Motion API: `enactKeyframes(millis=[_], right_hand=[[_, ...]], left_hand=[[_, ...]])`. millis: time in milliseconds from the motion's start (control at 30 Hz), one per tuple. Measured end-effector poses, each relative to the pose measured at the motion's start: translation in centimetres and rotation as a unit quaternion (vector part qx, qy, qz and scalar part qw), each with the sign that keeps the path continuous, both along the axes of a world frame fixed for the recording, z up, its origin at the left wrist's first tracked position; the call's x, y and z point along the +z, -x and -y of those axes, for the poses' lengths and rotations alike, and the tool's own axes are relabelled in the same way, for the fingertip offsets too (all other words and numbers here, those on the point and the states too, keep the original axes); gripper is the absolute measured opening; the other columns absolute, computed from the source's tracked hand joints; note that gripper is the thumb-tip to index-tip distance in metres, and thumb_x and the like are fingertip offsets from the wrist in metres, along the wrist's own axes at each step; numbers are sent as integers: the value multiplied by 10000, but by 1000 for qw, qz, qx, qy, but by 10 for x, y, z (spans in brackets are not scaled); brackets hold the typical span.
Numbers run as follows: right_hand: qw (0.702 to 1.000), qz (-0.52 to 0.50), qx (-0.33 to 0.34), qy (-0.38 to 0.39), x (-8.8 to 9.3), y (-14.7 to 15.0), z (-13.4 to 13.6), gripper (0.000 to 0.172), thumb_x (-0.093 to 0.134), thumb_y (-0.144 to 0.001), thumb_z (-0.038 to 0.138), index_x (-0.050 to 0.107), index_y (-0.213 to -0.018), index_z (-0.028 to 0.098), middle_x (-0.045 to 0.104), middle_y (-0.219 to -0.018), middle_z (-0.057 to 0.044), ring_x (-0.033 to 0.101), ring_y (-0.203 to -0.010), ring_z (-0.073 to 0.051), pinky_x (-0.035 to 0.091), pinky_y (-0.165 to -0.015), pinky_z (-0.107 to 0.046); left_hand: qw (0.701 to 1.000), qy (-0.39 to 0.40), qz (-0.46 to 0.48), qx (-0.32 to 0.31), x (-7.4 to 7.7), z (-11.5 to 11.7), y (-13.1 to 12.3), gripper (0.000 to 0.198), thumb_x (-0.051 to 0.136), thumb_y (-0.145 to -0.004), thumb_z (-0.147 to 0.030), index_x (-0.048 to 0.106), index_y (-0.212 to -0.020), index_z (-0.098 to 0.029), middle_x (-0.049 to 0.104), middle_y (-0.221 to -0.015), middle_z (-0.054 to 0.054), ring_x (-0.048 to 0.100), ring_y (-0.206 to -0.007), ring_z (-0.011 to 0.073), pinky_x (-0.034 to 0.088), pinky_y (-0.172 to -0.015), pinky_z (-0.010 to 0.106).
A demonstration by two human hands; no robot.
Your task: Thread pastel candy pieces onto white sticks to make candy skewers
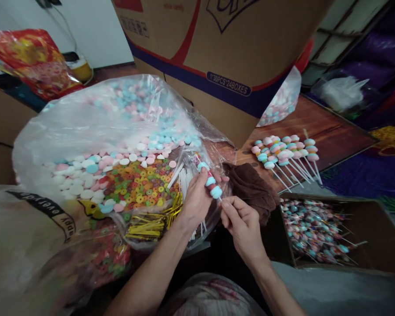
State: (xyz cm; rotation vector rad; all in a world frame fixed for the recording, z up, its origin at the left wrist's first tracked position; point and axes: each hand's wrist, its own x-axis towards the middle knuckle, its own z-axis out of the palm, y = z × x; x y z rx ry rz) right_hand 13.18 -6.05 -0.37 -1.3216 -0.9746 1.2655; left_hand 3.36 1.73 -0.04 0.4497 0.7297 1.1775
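A candy skewer (210, 181) slants between my two hands, its blue marshmallows alternating with red pieces on a white stick. My left hand (195, 197) is closed around its upper part, with the thumb against the candies. Lower down, my right hand (242, 221) pinches the bare stick just under the lowest blue marshmallow. White sticks (183, 182) lie by my left hand, and gold twist ties (148, 224) are heaped below them. Left of these spread colourful ring gummies (141, 184) and loose pastel marshmallows (82, 175).
A large clear bag (59, 118) of marshmallows lies open behind. Finished-looking skewers (285, 153) rest on the wooden table at right, near a brown cloth (252, 186). An open carton (375, 232) holds many wrapped skewers. A tall cardboard box (191, 48) stands at the back.
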Motion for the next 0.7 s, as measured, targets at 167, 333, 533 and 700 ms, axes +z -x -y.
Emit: enactKeyframes(millis=[167, 333, 533, 700], right_hand=[[939, 296, 16, -174, -2, -13, 0, 154, 533, -944, 241, 643, -852, 184, 575, -615, 22, 514, -528, -101, 401, -548, -234], [826, 473, 25, -306, -4, -25, 1, 157, 533, -932, 126, 658, -853, 181, 689, -692, -28, 627, -603, -132, 436, -621, -260], [740, 561, -5, -372, -11, -24, 0, 165, 555, -938, 110, 644, -809, 162, 582, -552, 12, 508, -513, -109, 360, -567, -273], [730, 564, -3, -386, -17, -21, -3, 101, 546, -938, 83, 641, -934, 116, 604, -590, -7, 531, -537, -120, 383, -576, -279]], left_hand=[[998, 49, 26, -17, 0, -5, 9, 276, 736, -795, -430, 643, -840, -174, 706, -820, 65, 701, -859, 229, 536, -720, 320], [992, 103, 73, -18, 0, -9, 12, 293, 687, -831, -467, 612, -858, -185, 730, -899, 93, 701, -944, 268, 551, -824, 410], [989, 130, 77, -8, 3, -5, 8, 285, 622, -886, -442, 603, -828, -163, 731, -901, 106, 702, -960, 257, 543, -878, 406], [989, 130, 65, -16, -1, -1, 5, 287, 548, -936, -416, 613, -842, -153, 731, -904, 106, 709, -946, 235, 536, -890, 375]])
